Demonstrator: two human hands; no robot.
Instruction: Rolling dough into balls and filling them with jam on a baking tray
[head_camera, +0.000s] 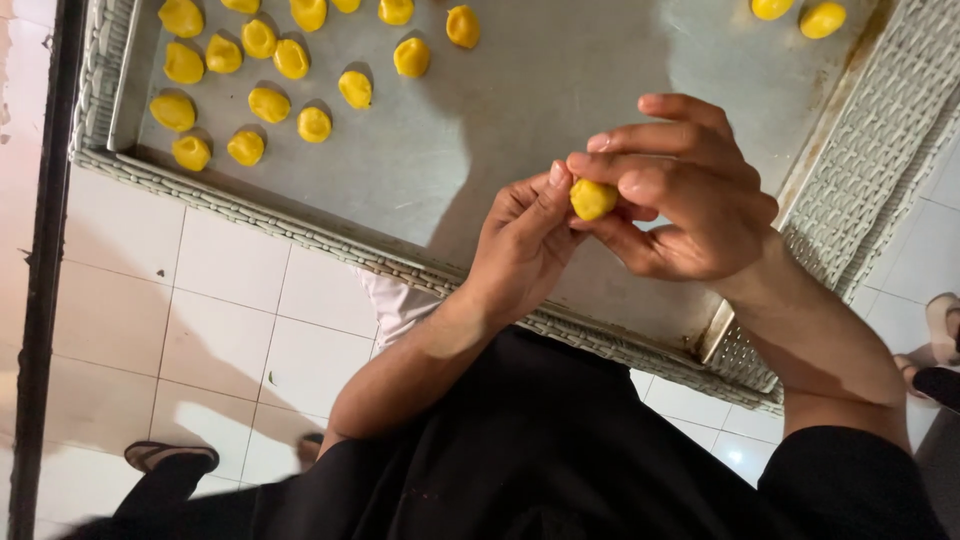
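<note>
Both hands pinch one yellow dough ball (592, 198) above the metal tray (520, 110): left hand (525, 240) thumb beneath, right hand (685, 195) fingertips closed around it.

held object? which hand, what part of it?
A small yellow dough ball, pinched between both hands: left hand thumb presses its left side, right hand fingers wrap its right side and underside. Grip is fingertips only, above the metal tray.

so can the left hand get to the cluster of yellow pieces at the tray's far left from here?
Probably yes. The left hand shares a yellow dough ball with the right hand, so it must let go first. Bare metal tray lies between it and the yellow pieces; nothing stands in between.
</note>
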